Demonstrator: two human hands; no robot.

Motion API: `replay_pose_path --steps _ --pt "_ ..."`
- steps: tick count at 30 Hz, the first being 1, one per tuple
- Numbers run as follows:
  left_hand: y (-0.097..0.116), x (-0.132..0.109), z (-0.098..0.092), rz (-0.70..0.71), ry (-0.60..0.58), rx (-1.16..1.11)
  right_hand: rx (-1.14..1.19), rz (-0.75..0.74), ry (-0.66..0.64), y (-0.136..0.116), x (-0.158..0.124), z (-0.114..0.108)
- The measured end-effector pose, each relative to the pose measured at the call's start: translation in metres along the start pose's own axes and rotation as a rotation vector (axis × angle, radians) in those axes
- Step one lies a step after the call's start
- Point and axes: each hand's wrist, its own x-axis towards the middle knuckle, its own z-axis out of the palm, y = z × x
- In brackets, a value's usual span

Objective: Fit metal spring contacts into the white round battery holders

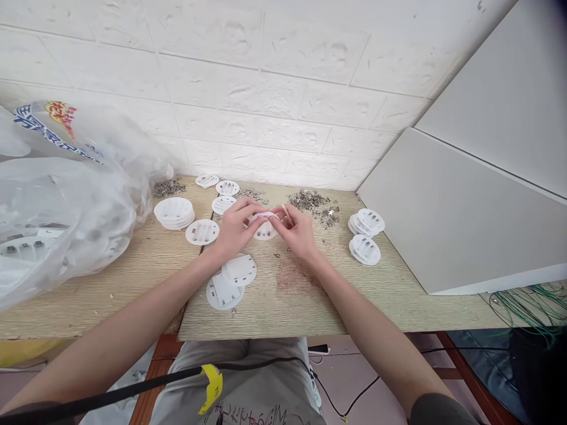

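My left hand (238,227) and my right hand (297,231) meet over the middle of the table. Their fingers are closed on the rim of a round white plastic battery holder (264,230), which is tilted with its slotted face partly visible. Small metal pieces show in its slots. The fingertips hide its upper edge. A small tan strip (286,210) shows at my right fingers; what it is I cannot make out. Behind my right hand lies a heap of small metal clips (310,200). Below my left wrist, two more white holders (225,291) overlap on the table.
A stack of white discs (173,212) and a single holder (202,232) lie left. Two short stacks (365,249) stand right, near a grey panel (478,212). A plastic bag (66,206) full of discs covers the left end. Green wires (531,304) lie at the right edge.
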Motion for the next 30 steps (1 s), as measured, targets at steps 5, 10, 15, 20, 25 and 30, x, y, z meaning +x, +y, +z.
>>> replay_pose_path --steps 5,10,15,20,25,30 --pt "-0.0056 0.0036 -0.0015 -0.298 -0.133 -0.036 0.342 0.388 -0.217 -0.0021 0.0045 -0.001" --pt "-0.0073 0.0049 -0.0043 -0.431 -0.334 0.006 0.432 0.621 -0.427 -0.0041 0.0042 -0.005" --pt "-0.0022 0.0082 -0.0075 -0.448 -0.455 0.068 0.452 0.65 -0.502 -0.0065 0.0042 -0.0052" --pt "-0.0052 0.01 -0.0099 -0.453 -0.54 0.029 0.479 0.688 -0.53 -0.0032 0.0048 -0.0044" --pt "-0.0058 0.0103 -0.0093 -0.446 -0.558 0.094 0.393 0.727 -0.501 0.0012 0.0045 -0.004" --pt "-0.0057 0.0101 -0.0096 -0.444 -0.572 0.094 0.398 0.712 -0.474 -0.0044 0.0042 -0.0026"
